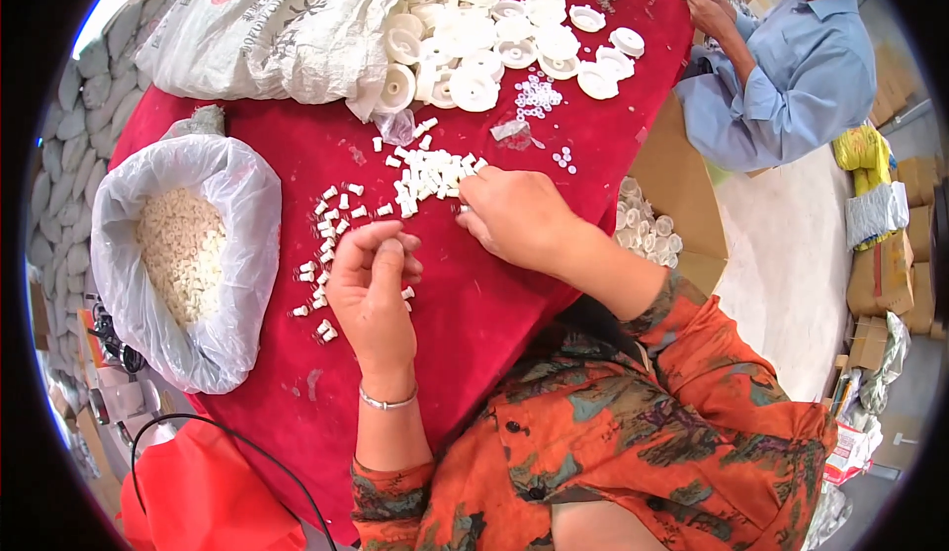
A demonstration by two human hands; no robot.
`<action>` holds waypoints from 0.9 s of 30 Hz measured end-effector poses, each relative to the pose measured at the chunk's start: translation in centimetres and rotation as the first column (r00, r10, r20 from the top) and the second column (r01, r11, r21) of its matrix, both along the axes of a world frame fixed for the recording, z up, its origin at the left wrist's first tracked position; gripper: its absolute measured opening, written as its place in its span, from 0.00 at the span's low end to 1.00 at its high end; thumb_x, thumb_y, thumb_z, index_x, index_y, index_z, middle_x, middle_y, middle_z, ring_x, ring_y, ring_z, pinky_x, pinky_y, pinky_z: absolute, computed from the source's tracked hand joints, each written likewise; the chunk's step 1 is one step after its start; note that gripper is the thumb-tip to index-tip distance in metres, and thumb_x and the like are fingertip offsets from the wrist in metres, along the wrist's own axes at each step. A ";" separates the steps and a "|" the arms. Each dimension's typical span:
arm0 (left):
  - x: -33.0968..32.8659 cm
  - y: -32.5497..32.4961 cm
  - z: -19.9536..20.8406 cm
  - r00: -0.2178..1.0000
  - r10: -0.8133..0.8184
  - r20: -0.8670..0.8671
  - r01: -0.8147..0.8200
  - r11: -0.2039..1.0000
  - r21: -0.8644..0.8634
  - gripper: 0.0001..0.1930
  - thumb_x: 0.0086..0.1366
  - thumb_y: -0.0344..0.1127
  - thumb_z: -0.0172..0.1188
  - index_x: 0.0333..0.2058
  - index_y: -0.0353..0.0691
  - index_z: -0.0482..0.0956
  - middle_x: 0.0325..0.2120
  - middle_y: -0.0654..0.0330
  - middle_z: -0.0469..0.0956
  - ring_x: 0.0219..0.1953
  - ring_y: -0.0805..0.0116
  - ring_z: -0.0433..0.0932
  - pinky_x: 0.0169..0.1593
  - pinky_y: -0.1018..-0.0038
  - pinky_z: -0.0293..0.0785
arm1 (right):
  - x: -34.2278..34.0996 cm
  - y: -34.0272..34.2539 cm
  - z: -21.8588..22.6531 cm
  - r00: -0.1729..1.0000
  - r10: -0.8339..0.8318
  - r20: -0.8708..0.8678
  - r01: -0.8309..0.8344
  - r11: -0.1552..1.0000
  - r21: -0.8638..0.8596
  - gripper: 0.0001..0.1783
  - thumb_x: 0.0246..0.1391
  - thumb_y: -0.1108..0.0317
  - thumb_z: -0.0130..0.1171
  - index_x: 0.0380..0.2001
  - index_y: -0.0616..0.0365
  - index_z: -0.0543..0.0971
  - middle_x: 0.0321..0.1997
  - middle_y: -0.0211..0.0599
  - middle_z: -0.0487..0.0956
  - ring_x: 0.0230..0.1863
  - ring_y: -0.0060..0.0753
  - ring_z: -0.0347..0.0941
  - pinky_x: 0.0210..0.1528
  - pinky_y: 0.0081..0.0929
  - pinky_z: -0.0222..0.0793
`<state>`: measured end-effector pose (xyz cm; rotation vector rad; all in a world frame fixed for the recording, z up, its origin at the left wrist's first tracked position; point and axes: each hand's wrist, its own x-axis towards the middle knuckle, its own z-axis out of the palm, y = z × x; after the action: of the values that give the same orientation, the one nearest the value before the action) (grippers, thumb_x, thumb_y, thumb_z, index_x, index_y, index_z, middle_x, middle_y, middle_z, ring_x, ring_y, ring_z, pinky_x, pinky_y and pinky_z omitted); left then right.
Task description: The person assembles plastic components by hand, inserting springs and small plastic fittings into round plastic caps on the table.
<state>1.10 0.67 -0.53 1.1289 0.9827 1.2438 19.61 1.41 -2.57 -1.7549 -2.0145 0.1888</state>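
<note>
On the red cloth in front of me lies a pile of small white spool-shaped plastic parts (427,177). My right hand (519,217) is at the pile's right edge, its fingertips bent together against the parts. What they grip is hidden. To the left, my left hand (374,284) is raised over the cloth with its fingers curled and the thumb laid across them. I cannot make out what is inside it. Beside and partly behind it is a scattered group of similar small parts with dark ends (329,245).
A plastic-lined sack (259,245) of small cream pieces stands at left. Large white round caps (474,86) spill from a woven sack (267,37) at the back. Small clear rings (537,96) lie nearby. A co-worker in a blue shirt (806,67) sits at right, near a carton (682,175).
</note>
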 end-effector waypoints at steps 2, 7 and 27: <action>-0.5 -0.4 -0.2 1.000 0.021 -0.013 -0.022 0.997 -0.079 0.06 0.65 0.25 0.54 0.39 0.36 0.78 0.30 0.61 0.79 0.27 0.79 0.74 0.30 0.83 0.69 | 1.2 0.8 2.0 0.992 0.116 -0.039 -0.121 0.976 -0.183 0.11 0.51 0.61 0.62 0.30 0.58 0.76 0.28 0.45 0.77 0.32 0.49 0.76 0.34 0.43 0.72; 0.0 -0.3 0.1 1.000 0.015 -0.012 -0.016 1.000 -0.021 0.05 0.66 0.28 0.54 0.38 0.38 0.78 0.30 0.64 0.80 0.26 0.82 0.73 0.27 0.86 0.65 | 5.4 6.4 1.0 0.977 -0.179 0.117 0.166 0.980 0.108 0.09 0.51 0.64 0.62 0.35 0.54 0.77 0.31 0.41 0.79 0.34 0.48 0.76 0.35 0.42 0.72; -0.8 0.6 0.0 0.992 -0.027 0.120 0.047 0.985 -0.166 0.19 0.67 0.25 0.45 0.57 0.32 0.66 0.41 0.51 0.78 0.31 0.63 0.83 0.20 0.80 0.77 | 1.3 -0.8 -0.7 0.986 0.161 -0.034 -0.159 0.985 0.064 0.07 0.50 0.70 0.62 0.35 0.55 0.78 0.31 0.40 0.74 0.31 0.47 0.75 0.31 0.38 0.72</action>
<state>0.29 1.27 -0.50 0.9277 0.9548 1.1608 20.92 0.57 -3.24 -1.5411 -2.1113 0.2087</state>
